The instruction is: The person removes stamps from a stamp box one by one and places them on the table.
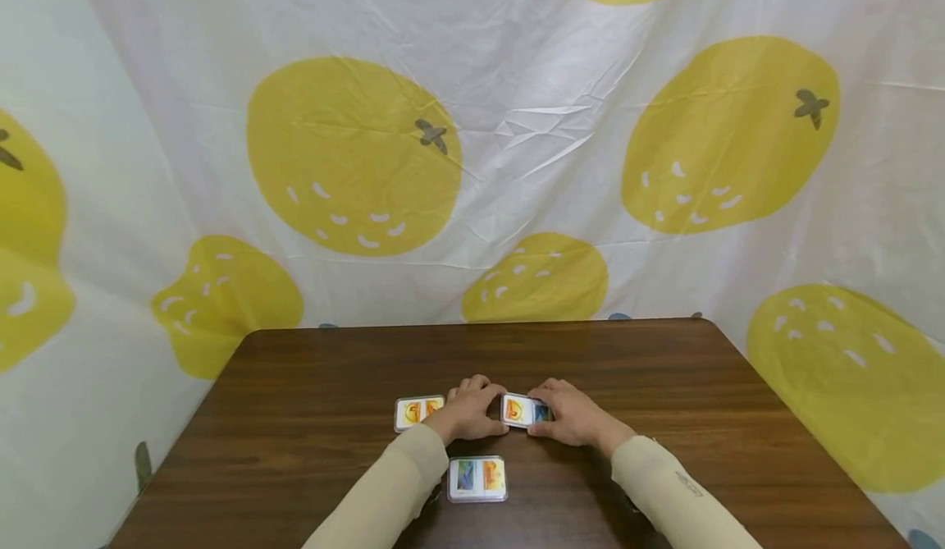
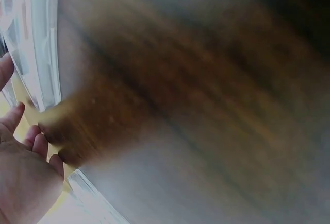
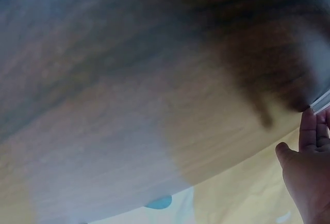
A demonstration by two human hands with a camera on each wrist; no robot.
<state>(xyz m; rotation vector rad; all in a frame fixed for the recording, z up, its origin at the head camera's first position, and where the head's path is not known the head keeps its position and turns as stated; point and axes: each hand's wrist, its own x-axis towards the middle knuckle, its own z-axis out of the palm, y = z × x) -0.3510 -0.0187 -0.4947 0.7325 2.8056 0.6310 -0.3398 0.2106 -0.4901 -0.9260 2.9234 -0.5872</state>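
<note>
In the head view a clear plastic card case [image 1: 517,410] with colourful printed pictures lies between the two hands. My right hand [image 1: 574,414] grips its right end, thumb on the near edge and fingers on the far edge. The left hand [image 1: 470,411] has its thumb and index fingertips at the left corners of the same case and appears to pinch it. In the left wrist view the left hand [image 2: 28,170] is partly out of frame, its other fingers bent loosely. In the right wrist view the right hand [image 3: 309,167] touches a sliver of clear plastic.
A second clear card case [image 1: 410,413] lies just left of the left hand. Another case [image 1: 477,479] lies nearer, beside the left forearm. All are on a dark wooden table [image 1: 310,450], with a fruit-patterned cloth [image 1: 509,147] hanging behind and at the sides.
</note>
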